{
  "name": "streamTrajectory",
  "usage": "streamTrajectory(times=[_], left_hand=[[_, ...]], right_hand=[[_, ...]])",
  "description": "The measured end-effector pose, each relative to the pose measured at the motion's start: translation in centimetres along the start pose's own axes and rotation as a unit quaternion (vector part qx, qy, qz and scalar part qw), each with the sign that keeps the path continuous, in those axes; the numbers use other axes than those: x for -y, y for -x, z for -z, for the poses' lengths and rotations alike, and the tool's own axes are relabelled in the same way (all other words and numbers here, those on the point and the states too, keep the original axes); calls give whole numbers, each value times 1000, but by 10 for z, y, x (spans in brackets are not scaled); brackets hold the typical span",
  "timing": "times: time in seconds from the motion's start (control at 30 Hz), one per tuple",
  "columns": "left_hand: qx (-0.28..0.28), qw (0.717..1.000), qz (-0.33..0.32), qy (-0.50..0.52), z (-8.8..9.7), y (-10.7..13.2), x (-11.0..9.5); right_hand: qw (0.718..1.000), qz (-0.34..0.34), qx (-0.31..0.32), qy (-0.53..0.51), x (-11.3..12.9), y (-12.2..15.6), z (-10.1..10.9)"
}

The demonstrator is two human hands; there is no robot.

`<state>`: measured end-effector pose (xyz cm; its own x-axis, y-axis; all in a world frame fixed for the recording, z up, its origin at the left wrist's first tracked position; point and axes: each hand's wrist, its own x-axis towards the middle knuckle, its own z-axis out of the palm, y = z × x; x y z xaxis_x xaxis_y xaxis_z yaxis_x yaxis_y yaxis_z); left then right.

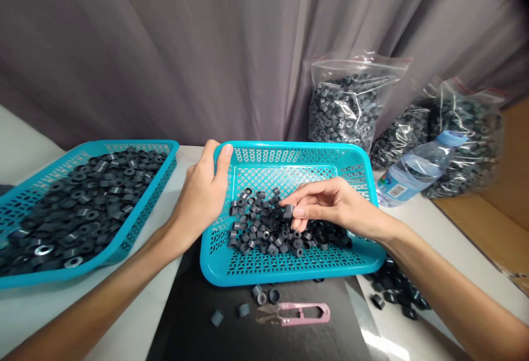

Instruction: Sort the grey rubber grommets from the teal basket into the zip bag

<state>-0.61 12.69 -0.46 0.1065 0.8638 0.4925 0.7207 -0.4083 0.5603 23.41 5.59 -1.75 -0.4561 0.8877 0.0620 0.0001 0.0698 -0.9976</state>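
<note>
A turquoise plastic basket (289, 275) with perforated walls stands in front of me, slightly tilted. My left hand (205, 187) grips its upper left corner, thumb over the rim. Inside the basket lie many small dark grey ring-shaped plastic caps (258, 220). Over them, my right hand (324, 204) pinches one grey plastic cap (289, 211) between thumb and fingers. Below the basket, several loose caps (243, 310) rest on a black mat (185, 317), beside pink thread snips (306, 313).
A second turquoise basket (119, 251), heaped with the same caps, stands at left. Clear zip bags (345, 107) full of caps lean at the back right, near a plastic water bottle (417, 171). Dark pieces (399, 289) lie under my right forearm. A cardboard box (475, 217) is at far right.
</note>
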Motion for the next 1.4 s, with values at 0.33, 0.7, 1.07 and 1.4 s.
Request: streamTrajectory(times=[0.33,0.7,1.07,1.4], left_hand=[[5,1000,6,1,0,-1,2],[18,999,31,5,2,-2,2],[26,999,29,25,3,-2,6],[34,998,38,31,2,-2,6]], right_hand=[[1000,-3,-7,-19,1,0,4],[1000,-6,-15,8,8,2,10],[1000,19,23,-6,32,10,4],[995,-32,-10,-97,5,-1,3]])
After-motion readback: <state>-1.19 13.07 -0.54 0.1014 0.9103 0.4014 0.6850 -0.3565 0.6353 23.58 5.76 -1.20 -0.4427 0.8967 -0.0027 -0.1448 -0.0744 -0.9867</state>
